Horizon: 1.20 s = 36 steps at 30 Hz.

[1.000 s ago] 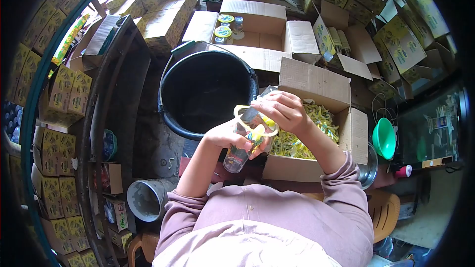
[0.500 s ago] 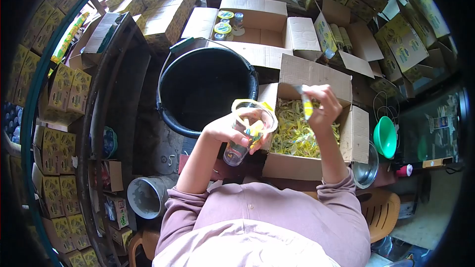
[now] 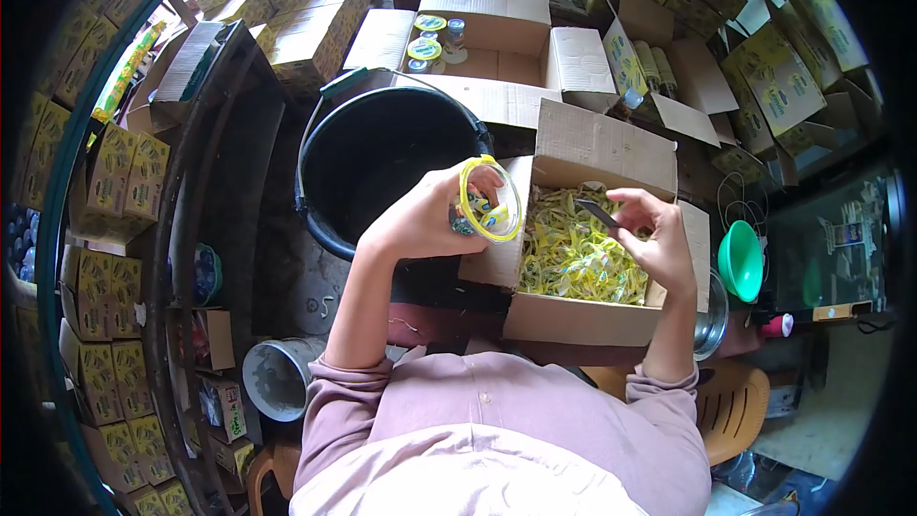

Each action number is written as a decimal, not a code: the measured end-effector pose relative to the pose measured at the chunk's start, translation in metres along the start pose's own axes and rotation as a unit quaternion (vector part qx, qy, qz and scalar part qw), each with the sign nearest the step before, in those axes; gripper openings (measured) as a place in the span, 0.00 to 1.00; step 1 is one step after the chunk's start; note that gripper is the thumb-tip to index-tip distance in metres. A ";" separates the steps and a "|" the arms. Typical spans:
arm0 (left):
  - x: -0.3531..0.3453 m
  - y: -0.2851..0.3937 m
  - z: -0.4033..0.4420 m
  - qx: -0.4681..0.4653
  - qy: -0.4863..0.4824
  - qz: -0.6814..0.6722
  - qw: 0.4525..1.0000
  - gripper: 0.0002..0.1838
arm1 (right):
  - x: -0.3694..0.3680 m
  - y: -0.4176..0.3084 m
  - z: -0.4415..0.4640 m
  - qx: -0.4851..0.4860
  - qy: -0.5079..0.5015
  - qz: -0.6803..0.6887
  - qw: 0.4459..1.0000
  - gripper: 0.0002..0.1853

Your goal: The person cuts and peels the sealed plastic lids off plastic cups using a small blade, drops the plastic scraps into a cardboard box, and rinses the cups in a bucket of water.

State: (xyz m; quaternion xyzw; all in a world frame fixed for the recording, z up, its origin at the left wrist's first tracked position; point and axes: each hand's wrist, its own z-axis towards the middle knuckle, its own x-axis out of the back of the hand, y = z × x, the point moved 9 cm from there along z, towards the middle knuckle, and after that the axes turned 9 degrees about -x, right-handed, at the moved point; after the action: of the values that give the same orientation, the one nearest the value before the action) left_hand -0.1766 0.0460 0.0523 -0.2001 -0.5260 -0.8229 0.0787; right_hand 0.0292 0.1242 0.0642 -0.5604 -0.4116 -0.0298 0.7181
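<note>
Aslant, clear cup (image 3: 501, 217), wrapped by left grip (image 3: 435, 218)

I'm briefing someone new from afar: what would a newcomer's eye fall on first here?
Probably the wide black bucket at upper centre, and right of it the open carton heaped with yellow strips. In front of these, the left hand grips a clear, yellow-rimmed cup, while the right hand holds a thin dark tool over the strips. A bright green bowl stands out farther right.
</note>
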 end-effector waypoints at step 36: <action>0.002 0.008 0.012 -0.193 0.125 0.051 0.972 0.26 | 0.020 0.064 -0.024 -0.160 0.088 -0.260 0.948 0.17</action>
State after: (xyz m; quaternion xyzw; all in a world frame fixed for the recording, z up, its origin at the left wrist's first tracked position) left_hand -0.1722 0.0539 0.0641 -0.1333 -0.3324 -0.9223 0.1456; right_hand 0.0881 0.1362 0.0260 -0.5363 -0.4680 -0.3304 0.6198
